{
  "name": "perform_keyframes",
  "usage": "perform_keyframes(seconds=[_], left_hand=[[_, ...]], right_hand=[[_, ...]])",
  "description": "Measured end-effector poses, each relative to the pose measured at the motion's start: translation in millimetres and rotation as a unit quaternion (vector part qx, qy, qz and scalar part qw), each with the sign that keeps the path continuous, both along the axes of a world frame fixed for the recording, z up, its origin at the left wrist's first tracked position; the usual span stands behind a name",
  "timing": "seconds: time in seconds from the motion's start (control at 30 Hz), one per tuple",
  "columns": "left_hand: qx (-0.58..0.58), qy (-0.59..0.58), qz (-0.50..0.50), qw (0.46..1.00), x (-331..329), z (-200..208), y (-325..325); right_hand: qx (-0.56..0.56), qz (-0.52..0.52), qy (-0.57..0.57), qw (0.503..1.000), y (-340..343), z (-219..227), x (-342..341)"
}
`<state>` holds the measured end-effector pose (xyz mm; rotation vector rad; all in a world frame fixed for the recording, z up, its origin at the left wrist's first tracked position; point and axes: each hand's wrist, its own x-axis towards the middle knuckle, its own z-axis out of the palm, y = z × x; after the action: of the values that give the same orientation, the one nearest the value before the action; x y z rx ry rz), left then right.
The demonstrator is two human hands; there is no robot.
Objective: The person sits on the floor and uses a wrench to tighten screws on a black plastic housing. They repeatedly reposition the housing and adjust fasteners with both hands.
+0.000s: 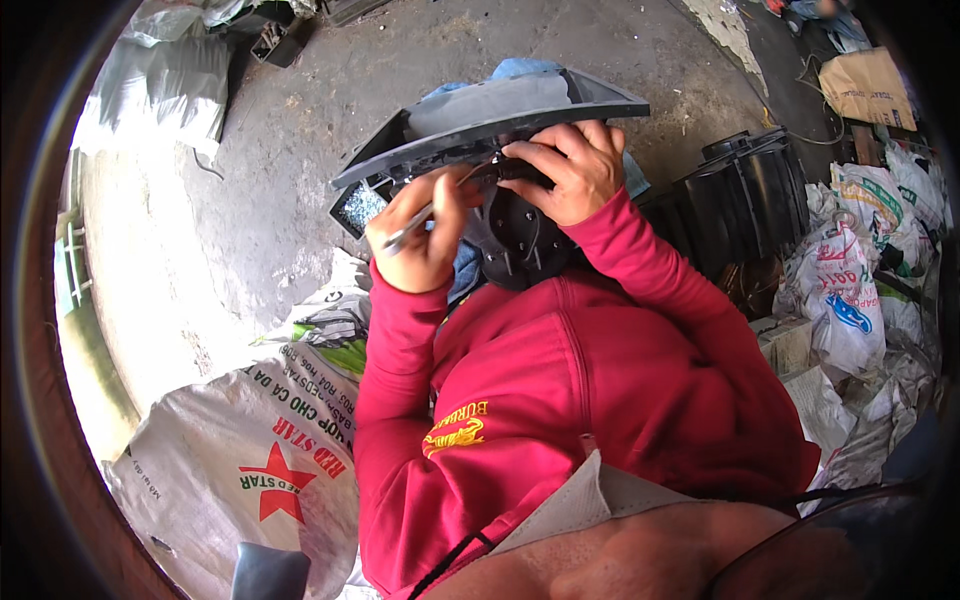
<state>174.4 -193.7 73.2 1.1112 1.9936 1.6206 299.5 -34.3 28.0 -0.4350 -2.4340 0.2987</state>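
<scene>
"Just beyond my red jacket [640, 370], a black plastic housing [450, 142] sits tilted, its near edge right at my hands."

"What have they got hold of?"

"My left hand [425, 250] is curled tightly round a slim silvery tool [408, 232], slanted right toward that edge. The tip is too blurred to say what kind it is. My right hand [578, 175] is bent over at the right, thumb and forefinger pinching a small dark piece [513, 168]; I can't tell whether it belongs to the housing."

"Which step is that?"

"Close tool work at one spot below the near edge, I'd judge. Loosening, fixing or trimming, I can't tell."

"And the next move calls for what?"

"A firm right pinch and a light left push, to my mind, tip lined up and fingertips out of its path."

"Anything close around?"

"A black part with shiny dots [520, 228] on the near side, pale blue bits [362, 205] to the left, black ribbed mouldings [750, 195] to the right, and a white sack [200, 480] near left."
</scene>
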Motion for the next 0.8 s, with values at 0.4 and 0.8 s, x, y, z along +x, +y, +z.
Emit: perform_keyframes(seconds=[0.4, 0.8], left_hand=[[-0.166, 0.439, -0.072, 0.88, 0.0, -10.9, 28.9], [-0.061, 0.11, 0.022, 0.992, 4.7, -6.4, 5.1]], right_hand=[[-0.013, -0.017, 0.006, 1.0, 0.4, -4.6, 3.4], [-0.007, -0.001, 0.008, 1.0, -2.3, 1.4, 0.4]])
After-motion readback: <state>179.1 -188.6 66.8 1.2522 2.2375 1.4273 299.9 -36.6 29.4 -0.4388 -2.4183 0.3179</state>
